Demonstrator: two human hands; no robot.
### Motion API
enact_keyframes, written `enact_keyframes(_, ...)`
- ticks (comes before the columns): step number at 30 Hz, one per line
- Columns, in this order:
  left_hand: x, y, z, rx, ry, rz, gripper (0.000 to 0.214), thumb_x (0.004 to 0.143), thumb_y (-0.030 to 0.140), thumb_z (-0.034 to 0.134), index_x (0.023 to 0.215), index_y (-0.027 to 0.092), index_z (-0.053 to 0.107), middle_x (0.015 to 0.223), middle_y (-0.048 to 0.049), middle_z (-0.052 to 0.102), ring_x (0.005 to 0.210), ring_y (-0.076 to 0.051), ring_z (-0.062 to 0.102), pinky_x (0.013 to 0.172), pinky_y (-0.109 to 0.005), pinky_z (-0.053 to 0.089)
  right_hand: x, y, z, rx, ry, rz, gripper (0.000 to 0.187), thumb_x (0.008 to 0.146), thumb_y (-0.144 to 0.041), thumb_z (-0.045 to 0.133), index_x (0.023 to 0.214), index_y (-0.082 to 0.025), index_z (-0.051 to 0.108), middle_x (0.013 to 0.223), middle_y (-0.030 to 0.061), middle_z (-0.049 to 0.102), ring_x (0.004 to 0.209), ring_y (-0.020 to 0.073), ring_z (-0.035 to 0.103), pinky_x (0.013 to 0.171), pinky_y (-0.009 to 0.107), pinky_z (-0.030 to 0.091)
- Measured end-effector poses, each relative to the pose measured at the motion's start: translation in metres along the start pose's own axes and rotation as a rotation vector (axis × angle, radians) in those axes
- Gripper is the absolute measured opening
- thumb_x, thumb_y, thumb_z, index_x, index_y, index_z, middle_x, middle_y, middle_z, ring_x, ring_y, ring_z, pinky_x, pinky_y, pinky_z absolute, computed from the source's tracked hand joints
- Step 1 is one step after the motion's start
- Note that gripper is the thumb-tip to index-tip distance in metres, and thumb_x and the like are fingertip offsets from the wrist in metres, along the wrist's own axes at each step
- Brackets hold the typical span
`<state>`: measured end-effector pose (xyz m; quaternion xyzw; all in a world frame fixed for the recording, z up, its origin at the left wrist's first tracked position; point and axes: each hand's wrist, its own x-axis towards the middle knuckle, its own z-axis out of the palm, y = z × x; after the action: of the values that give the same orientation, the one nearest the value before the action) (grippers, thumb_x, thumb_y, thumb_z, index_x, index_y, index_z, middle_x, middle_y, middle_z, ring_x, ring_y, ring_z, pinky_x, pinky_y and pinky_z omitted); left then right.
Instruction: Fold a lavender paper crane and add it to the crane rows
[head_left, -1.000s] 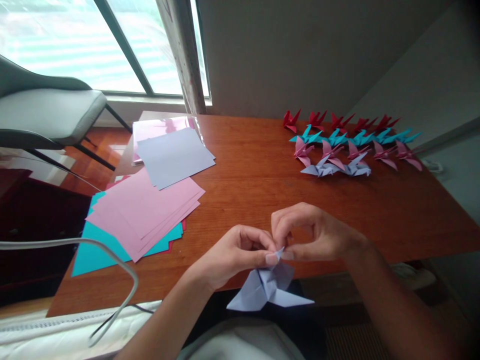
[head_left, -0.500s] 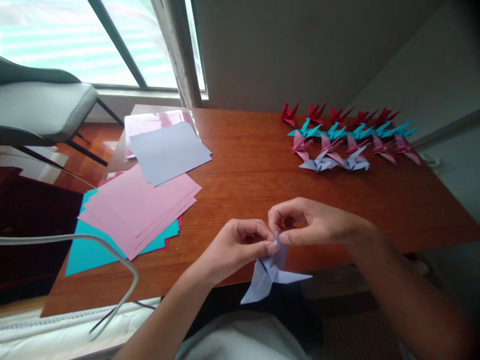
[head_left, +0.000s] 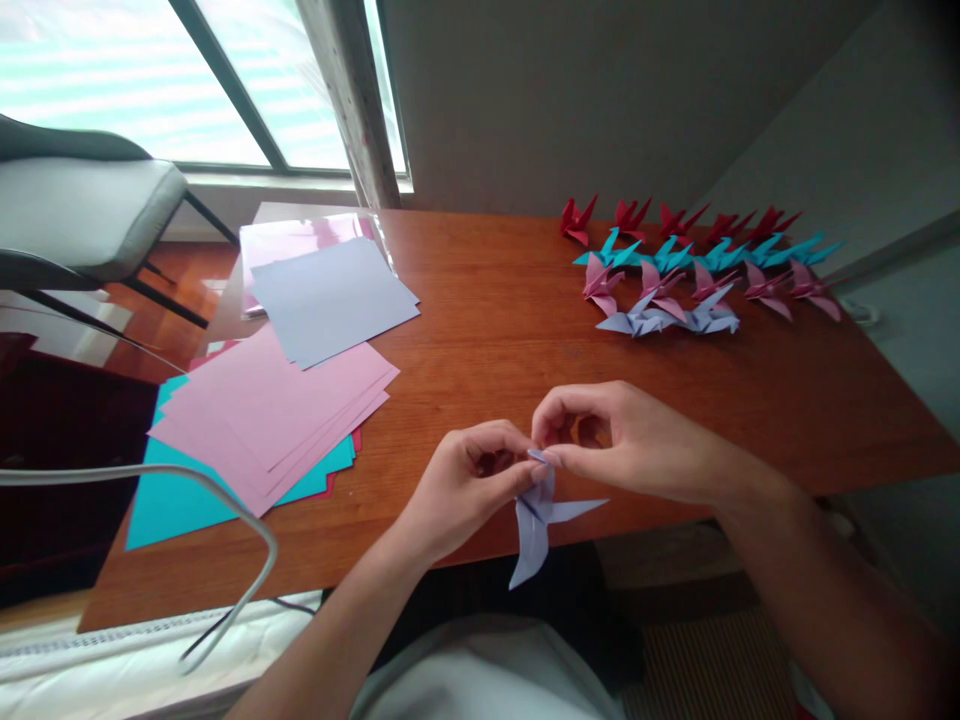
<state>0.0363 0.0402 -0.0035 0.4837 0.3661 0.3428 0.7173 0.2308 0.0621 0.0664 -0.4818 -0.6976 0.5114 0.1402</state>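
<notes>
A pale lavender paper crane [head_left: 534, 522] hangs between my hands near the table's front edge, one wing pointing right and another part pointing down. My left hand [head_left: 472, 482] pinches its upper part between thumb and fingers. Thumb and index finger of my right hand [head_left: 611, 435] close on the small folded tip at the top, right beside the left fingertips. Two finished lavender cranes [head_left: 709, 318] stand on the table beyond, in front of rows of pink cranes [head_left: 601, 285], turquoise cranes [head_left: 666, 256] and red cranes [head_left: 576, 220].
On the left of the wooden table [head_left: 480, 330] lie lavender sheets [head_left: 337, 300], pink sheets [head_left: 277, 410] and turquoise sheets [head_left: 180, 505], overlapping. A clear packet [head_left: 300, 238] lies behind them. A white curved tube [head_left: 225, 500] crosses the lower left, and a chair [head_left: 90, 210] stands beyond.
Both hands have lifted slightly with the crane and shifted a little left. The crane has turned, and its top tip now leans over to the left between the fingertips.
</notes>
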Motion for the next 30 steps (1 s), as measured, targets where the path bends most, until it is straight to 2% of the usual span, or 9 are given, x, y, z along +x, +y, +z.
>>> enact_keyframes(5, 0.001, -0.003, -0.001, 0.084, 0.0, 0.032, 0.019, 0.082, 0.031, 0.077, 0.08, 0.014, 0.071, 0.076, -0.0032, 0.063, 0.071, -0.015, 0.057, 0.063, -0.025, 0.043, -0.001, -0.001, 0.0, -0.046, 0.017, 0.005, 0.008, 0.08, -0.013, 0.064, 0.084, -0.018, 0.069, 0.076, -0.0022, 0.067, 0.063, 0.0107, 0.055, 0.055, 0.021, 0.041)
enact_keyframes(15, 0.0, -0.009, -0.001, 0.181, 0.003, 0.089, 0.02, 0.082, 0.034, 0.077, 0.081, 0.015, 0.072, 0.075, -0.0028, 0.063, 0.068, -0.014, 0.054, 0.059, -0.024, 0.04, 0.006, -0.008, -0.006, -0.217, -0.059, -0.044, 0.007, 0.078, -0.013, 0.067, 0.081, -0.018, 0.07, 0.072, -0.0021, 0.068, 0.062, 0.012, 0.056, 0.053, 0.023, 0.037)
enact_keyframes(21, 0.0, -0.008, -0.002, 0.18, 0.021, 0.118, 0.021, 0.082, 0.035, 0.078, 0.086, 0.015, 0.075, 0.081, -0.0051, 0.066, 0.074, -0.016, 0.057, 0.065, -0.026, 0.044, 0.002, -0.014, -0.001, -0.369, 0.024, -0.123, 0.014, 0.082, -0.008, 0.063, 0.08, -0.019, 0.071, 0.078, 0.0004, 0.071, 0.071, 0.0143, 0.059, 0.062, 0.026, 0.037)
enact_keyframes(30, -0.001, -0.005, -0.001, 0.067, 0.055, 0.046, 0.026, 0.076, 0.037, 0.083, 0.08, 0.014, 0.073, 0.074, -0.0026, 0.063, 0.068, -0.014, 0.052, 0.06, -0.024, 0.04, -0.007, -0.012, 0.003, -0.297, 0.101, -0.175, 0.015, 0.083, -0.007, 0.063, 0.085, -0.02, 0.071, 0.081, -0.0007, 0.07, 0.071, 0.0129, 0.059, 0.064, 0.025, 0.041)
